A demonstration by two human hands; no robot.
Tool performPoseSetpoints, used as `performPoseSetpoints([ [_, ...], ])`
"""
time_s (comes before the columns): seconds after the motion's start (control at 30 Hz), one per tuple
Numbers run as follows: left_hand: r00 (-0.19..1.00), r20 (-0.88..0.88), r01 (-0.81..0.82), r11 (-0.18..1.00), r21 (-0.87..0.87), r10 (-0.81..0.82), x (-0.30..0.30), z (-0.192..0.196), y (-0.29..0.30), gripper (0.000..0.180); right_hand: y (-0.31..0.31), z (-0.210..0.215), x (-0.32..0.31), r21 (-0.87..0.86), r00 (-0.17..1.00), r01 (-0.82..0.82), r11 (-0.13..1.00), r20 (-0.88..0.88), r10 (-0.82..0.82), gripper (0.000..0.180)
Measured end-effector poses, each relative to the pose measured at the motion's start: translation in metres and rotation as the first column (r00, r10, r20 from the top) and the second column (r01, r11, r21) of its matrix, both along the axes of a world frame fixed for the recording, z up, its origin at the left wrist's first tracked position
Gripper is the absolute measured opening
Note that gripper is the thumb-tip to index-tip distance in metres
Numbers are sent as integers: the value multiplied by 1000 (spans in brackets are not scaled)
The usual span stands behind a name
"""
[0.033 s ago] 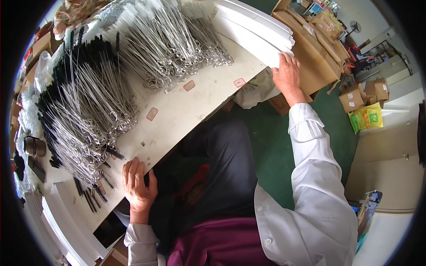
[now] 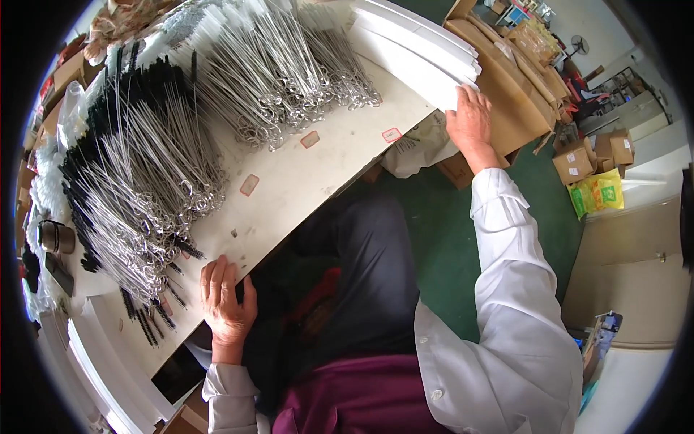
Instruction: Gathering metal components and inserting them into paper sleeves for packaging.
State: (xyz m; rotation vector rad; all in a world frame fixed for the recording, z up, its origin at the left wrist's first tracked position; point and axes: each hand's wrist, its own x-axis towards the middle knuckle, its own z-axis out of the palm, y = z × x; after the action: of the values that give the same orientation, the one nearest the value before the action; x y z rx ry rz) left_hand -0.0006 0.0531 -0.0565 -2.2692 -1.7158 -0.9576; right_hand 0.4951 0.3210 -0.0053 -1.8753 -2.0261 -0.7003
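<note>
Two bunches of wire brushes lie on the desk (image 2: 285, 192), their looped ends turned toward the person: the black brushes (image 2: 148, 177) at the left, and the white brushes (image 2: 264, 72) farther back and to the right. A few loose brushes (image 2: 149, 329) with black bristles lie at the near end of the black bunch, close to the left hand (image 2: 228, 300). That hand rests on the desk's near edge, its grip slack and holding nothing, the thumb spread from the fingers. The right hand (image 2: 471, 124) is at the right corner, its fingertips on the end of the white strips (image 2: 412, 61), which lie on the desk beside the white brushes; I cannot tell whether its grip is closed on them. Three small red-edged labels (image 2: 249, 185) are on the bare part of the desk. At the far left, a dark cup (image 2: 56, 237) stands beyond the black brushes, and more pale strips (image 2: 119, 358) lie at the lower left. A large carton (image 2: 499, 83) is just beyond the right hand, with a pale sack (image 2: 418, 150) below. Farther right, smaller boxes (image 2: 575, 160) sit near a yellow bag (image 2: 597, 191) by the green floor (image 2: 463, 282).
</note>
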Motion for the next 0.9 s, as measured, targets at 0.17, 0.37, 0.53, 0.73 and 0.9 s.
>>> performPoseSetpoints([
  [0.17, 1000, 6, -9, 1000, -1, 9, 0, 0, -2, 42, -10, 18, -7, 128, 997, 18, 992, -74, -8, 52],
  [0.37, 999, 35, 16, 999, 39, -17, 3, 9, -1, 40, -51, 27, -50, 216, 403, -208, 954, -870, 284, 56],
  [0.53, 979, 104, 169, 984, 59, -174, 12, 36, -18, 35, -138, 37, -126, 157, 431, -584, 796, -772, 468, 58],
  [0.73, 948, 14, 319, 948, -11, -319, 52, 103, -32, 54, -195, 39, -179, -48, 402, -872, 488, -639, 656, 63],
  [0.9, 983, -110, 115, 965, -234, -144, 51, 106, -20, 77, -202, 38, -209, -95, 320, -937, 336, -621, 716, 64],
])
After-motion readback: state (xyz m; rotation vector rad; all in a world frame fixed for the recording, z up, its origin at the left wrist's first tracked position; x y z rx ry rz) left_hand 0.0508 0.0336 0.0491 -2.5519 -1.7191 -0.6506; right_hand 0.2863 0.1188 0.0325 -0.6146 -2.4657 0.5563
